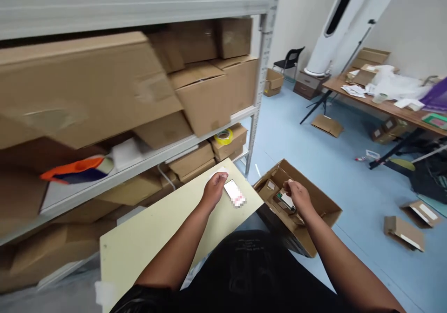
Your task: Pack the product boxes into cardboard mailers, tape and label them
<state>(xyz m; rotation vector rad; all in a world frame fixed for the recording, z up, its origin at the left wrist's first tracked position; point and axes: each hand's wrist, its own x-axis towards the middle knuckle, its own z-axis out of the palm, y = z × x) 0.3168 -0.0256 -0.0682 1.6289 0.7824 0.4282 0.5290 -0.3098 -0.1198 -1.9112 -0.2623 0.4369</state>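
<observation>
My left hand (213,191) is closed in a pinch above a pale yellow tabletop (167,220); whatever its fingers may hold is too small to make out. Right beside it lies a phone (233,192) with a lit white screen, partly blurred out. A white piece, perhaps paper (220,171), shows just behind that hand. Over an open cardboard box (324,199) on the floor, my right hand (298,195) has its fingers curled together. Close under those fingers is a small green-and-white item (286,200) among small brown cartons (268,188); whether I grip it is unclear.
A metal shelf rack (260,85) full of cardboard boxes (209,98) stands on the left, with a yellow tape roll (224,137) on one carton. At right is a cluttered brown table (387,101). Flattened cartons (404,233) lie on the blue floor.
</observation>
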